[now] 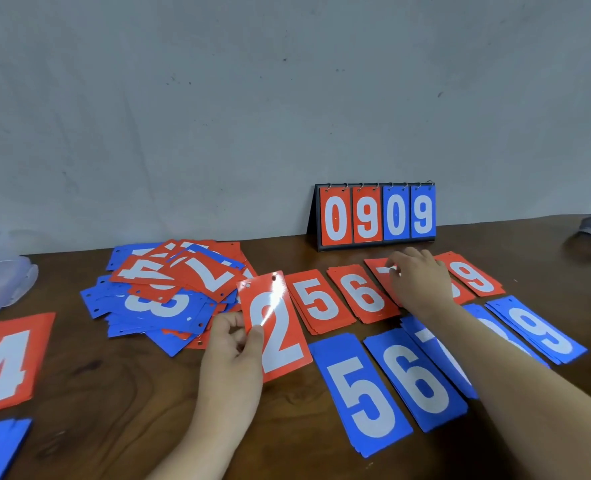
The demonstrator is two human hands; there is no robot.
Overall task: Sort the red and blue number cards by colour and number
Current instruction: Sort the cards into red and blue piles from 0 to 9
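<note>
The left hand [231, 344] is clamped on a red 2 card [275, 323], thumb on its face and fingers behind its left edge, holding it tilted above the bench [114, 393]. At 10 o'clock from that card lies a loose heap of mixed cards [169, 289], red and blue overlapping at all angles. The right hand [417, 277] lies flat, fingers spread, on the red 7 pile [379, 266]; it grips nothing that I can make out. Left of it sit the red 5 pile [316, 301] and red 6 pile [363, 294], and at its 3 o'clock the red 9 pile [472, 275]. A nearer row holds the blue 5 pile [361, 393], blue 6 pile [417, 379] and blue 9 pile [540, 329]; the forearm hides the piles between. A red 4 card [6, 362] lies at far 9 o'clock. A flip scoreboard [377, 214] reading 0909 stands at 12 o'clock against the wall.
</note>
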